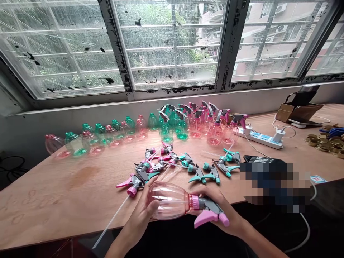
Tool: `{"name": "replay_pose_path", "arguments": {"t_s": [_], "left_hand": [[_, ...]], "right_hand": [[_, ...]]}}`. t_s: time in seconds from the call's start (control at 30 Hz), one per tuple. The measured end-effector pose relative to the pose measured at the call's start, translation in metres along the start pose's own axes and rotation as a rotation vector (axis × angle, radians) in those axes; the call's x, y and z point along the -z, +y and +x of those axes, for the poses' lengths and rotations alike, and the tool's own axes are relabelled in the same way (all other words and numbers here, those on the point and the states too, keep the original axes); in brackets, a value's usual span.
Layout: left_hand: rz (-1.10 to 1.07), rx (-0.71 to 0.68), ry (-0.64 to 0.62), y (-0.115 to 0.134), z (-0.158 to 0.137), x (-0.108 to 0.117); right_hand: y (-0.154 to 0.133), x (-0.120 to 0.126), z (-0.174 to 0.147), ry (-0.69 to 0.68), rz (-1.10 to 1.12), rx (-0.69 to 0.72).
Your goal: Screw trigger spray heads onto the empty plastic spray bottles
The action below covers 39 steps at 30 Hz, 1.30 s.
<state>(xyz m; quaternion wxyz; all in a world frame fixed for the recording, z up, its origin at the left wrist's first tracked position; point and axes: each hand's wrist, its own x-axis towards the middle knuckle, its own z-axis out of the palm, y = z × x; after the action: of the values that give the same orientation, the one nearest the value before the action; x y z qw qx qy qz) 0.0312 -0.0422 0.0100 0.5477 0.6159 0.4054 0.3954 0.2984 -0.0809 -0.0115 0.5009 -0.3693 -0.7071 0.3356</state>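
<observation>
A clear pink spray bottle (170, 201) lies sideways between my hands at the table's front edge. My left hand (143, 206) wraps around its base end, thumb on the near side. At the other end a grey and pink trigger sprayer (208, 209) sits on the neck with its pink collar. Behind the sprayer head and collar, my right hand (223, 204) is closed around them; its fingers are mostly hidden. Just beyond the bottle lies a pile of loose trigger sprayers (161, 161), pink and green, with thin clear tubes.
Open-topped pink and green bottles (92, 143) stand at the back left. Bottles with sprayers fitted (196, 125) stand at the back centre. To the right are a power strip (263, 138), a brown stand (298, 107), gold-coloured discs (319, 141) and a dark, partly blurred object (266, 161).
</observation>
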Motion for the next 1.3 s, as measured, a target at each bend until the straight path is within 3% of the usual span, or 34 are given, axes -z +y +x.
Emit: {"name": "replay_pose_path", "arguments": {"t_s": [0.07, 0.13, 0.23, 0.33, 0.43, 0.83, 1.13, 1.3], "left_hand": [[0.022, 0.003, 0.044, 0.002, 0.001, 0.000], [-0.038, 0.005, 0.008, 0.002, 0.001, 0.001], [-0.118, -0.006, -0.076, -0.002, -0.001, 0.004], [-0.084, 0.004, -0.081, -0.004, -0.002, 0.003], [-0.102, 0.024, -0.092, -0.004, -0.001, 0.000], [0.029, 0.072, -0.054, -0.001, 0.006, 0.002], [0.094, 0.053, -0.090, 0.004, 0.012, 0.001], [0.121, 0.079, -0.127, 0.002, 0.014, 0.003]], "right_hand": [[-0.003, 0.002, 0.002, 0.022, -0.043, 0.086], [-0.003, 0.001, 0.003, 0.036, -0.028, 0.051], [0.004, -0.002, 0.004, 0.073, 0.091, -0.149], [0.013, -0.004, 0.004, 0.103, 0.284, -0.352], [0.016, -0.004, 0.005, 0.113, 0.382, -0.411], [0.015, 0.004, 0.007, 0.135, 0.097, -0.184], [0.022, 0.010, 0.000, 0.065, -0.055, 0.119], [0.027, 0.012, -0.001, 0.020, -0.039, 0.130]]}}
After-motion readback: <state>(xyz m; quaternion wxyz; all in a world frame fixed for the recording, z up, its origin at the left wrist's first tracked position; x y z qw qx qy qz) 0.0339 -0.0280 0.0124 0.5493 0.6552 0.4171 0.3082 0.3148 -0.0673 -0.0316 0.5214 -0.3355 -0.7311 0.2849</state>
